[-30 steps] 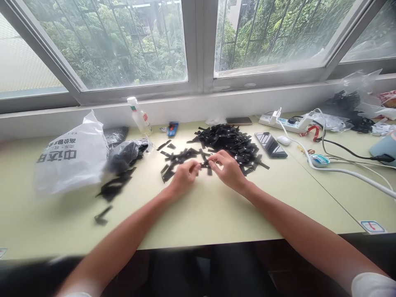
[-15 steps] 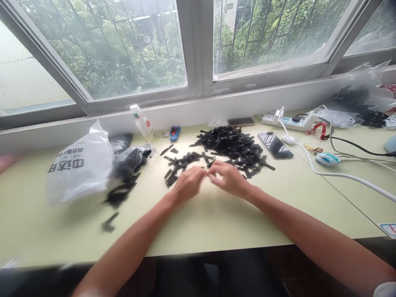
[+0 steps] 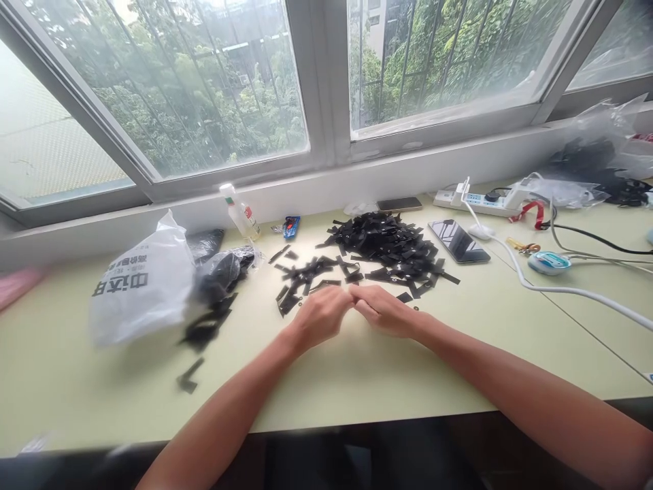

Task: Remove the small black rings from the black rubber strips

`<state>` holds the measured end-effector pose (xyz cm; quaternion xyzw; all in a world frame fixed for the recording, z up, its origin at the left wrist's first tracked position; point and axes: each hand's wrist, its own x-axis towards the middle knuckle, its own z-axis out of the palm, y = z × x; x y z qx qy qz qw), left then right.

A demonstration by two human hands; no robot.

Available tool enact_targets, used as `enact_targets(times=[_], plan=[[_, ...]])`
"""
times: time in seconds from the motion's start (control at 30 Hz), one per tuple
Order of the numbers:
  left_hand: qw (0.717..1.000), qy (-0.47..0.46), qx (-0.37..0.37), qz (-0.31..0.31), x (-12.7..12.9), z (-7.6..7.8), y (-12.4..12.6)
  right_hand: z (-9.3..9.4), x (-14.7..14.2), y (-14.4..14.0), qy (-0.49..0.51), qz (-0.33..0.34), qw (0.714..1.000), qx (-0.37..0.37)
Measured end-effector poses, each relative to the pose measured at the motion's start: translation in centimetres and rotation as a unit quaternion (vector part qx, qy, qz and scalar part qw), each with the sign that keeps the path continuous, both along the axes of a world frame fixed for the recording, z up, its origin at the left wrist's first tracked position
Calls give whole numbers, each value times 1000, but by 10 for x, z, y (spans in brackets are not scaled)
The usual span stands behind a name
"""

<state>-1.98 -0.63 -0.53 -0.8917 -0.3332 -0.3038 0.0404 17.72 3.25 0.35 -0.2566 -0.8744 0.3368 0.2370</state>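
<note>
My left hand (image 3: pixel 325 315) and my right hand (image 3: pixel 382 309) meet knuckle to knuckle low over the pale yellow table (image 3: pixel 388 381). Both have their fingers curled in, and whatever they pinch is hidden behind them. Just beyond lies a large pile of short black strips (image 3: pixel 382 241), some with small round rings or holes. A smaller scatter of black strips (image 3: pixel 309 270) spreads to the left, close to my left hand's knuckles. One loose black strip (image 3: pixel 405 297) rests beside my right hand.
At left stand a white printed plastic bag (image 3: pixel 147 286) and black items in clear plastic (image 3: pixel 224 269). A bottle (image 3: pixel 241 214) and a blue packet (image 3: pixel 291 226) sit near the window. To the right are a phone (image 3: pixel 458 241), a power strip (image 3: pixel 474 199), a white cable (image 3: pixel 566 288) and a teal-topped round container (image 3: pixel 549 263).
My fingers have curled in further, and the right hand's thumb and fingers, earlier visibly pinching at the left fingertips, now press against the left hand. The whole view has shifted slightly.
</note>
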Motion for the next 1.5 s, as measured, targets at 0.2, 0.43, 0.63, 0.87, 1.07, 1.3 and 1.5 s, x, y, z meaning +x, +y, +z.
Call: enact_targets(times=[0.2, 0.43, 0.63, 0.87, 1.07, 1.3, 1.5], plan=[[999, 0, -40, 16, 2, 2, -3, -1, -4, -2, 12, 2, 1000, -25], [998, -15, -62, 27, 4, 0, -4, -2, -5, -1, 3, -12, 1000, -14], [989, -70, -130, 15, 5, 4, -5, -9, -7, 2, 6, -27, 999, 24], [978, -62, -183, 81, 0, 6, -4, -17, -9, 6, -67, -57, 994, 69], [973, -20, -196, 123, -8, 2, 1, -21, -9, 8, -93, -46, 986, 131], [979, 77, -143, 126, -19, 5, 4, -24, -6, 13, -9, -41, 995, 92], [981, 96, -122, 117, -28, 15, 3, -30, -5, 18, 39, -38, 995, 81]])
